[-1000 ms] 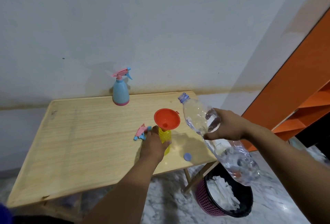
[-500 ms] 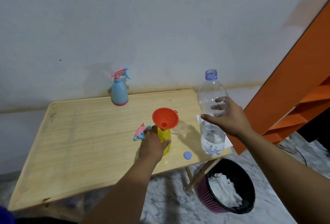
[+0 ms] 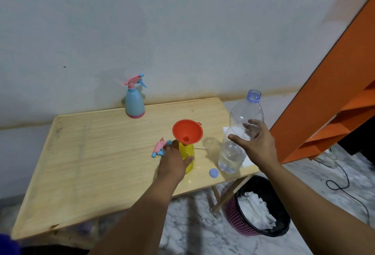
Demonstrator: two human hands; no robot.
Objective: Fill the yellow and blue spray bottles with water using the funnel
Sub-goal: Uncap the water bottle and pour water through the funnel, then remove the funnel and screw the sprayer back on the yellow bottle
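On the table (image 3: 81,173): every task item sits on this pale wooden top, which stands against a grey wall.
Yellow bottle (image 3: 187,156): upright near the front right part of the top, its spray head off.
Funnel (image 3: 187,132): orange, seated in the yellow bottle's neck, mouth facing up.
Left hand (image 3: 172,162): fingers curled round the yellow bottle's body, gripping it from the near side.
Spray head (image 3: 159,147): pink and blue, lying on its side on the wood, just left of the yellow bottle and beside the left hand's fingertips.
Blue bottle (image 3: 135,104): upright at the back edge by the wall, pink spray head on, well apart from the yellow one.
Water bottle (image 3: 239,133): clear plastic, uncapped, upright with its base on the table to the right of the funnel; water fills only the lower part.
Right hand (image 3: 257,145): wrapped round the water bottle's middle, thumb on the near left, fingers seen through the plastic.
Cap (image 3: 213,173): blue, lying flat on the wood between the yellow bottle and the water bottle.
Paper (image 3: 228,130): white sheet under and behind the water bottle.
Bin (image 3: 243,226): purple mesh with a black liner, on the marble floor by the right front corner, holding white crumpled paper.
Shelf (image 3: 334,102): orange, at the right.
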